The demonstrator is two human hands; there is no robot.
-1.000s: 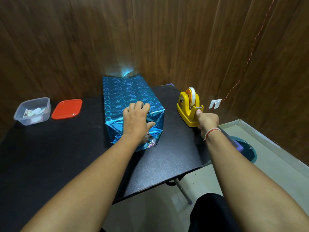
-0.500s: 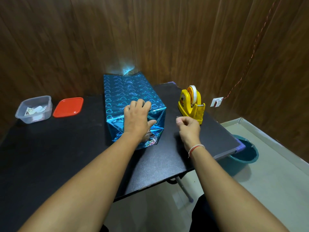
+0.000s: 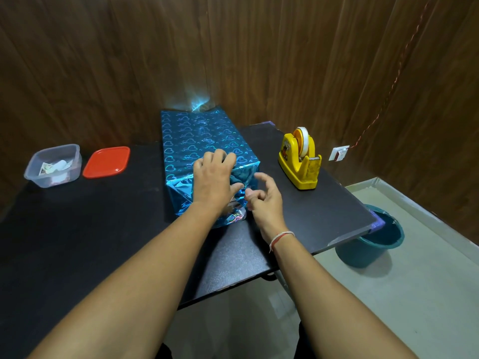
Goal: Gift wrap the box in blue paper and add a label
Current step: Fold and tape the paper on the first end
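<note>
Blue holographic paper, printed with hearts, already covers the box [image 3: 204, 141], which stands mid-worktop at about 12 o'clock from the person, long axis running away from them. The left hand [image 3: 213, 183] lies flat across the near top edge, fingers spread and thumb pressing the folded end flap down, so its grip is a pinning press rather than a closed hold. The right hand [image 3: 264, 199] sits at the flap's 3 o'clock side, forefinger and thumb pinched near the fold; whether a strip of tape is between them is too fine to see, so I cannot tell what that grip holds. The step looks like taping the near end shut. To do it well, keep the left thumb on the crease until the tape is rubbed flat, and lay the strip across the flap's point onto the panel beneath, smoothing outward so the slick foil does not spring back. The tape dispenser [image 3: 300, 161] waits at 2 o'clock, near the worktop [image 3: 90, 242] edge there; a clear tub [image 3: 53, 165] and red lid [image 3: 106, 161] sit well apart at 10 o'clock, likely holding labels. Open room lies to the box's left.
</note>
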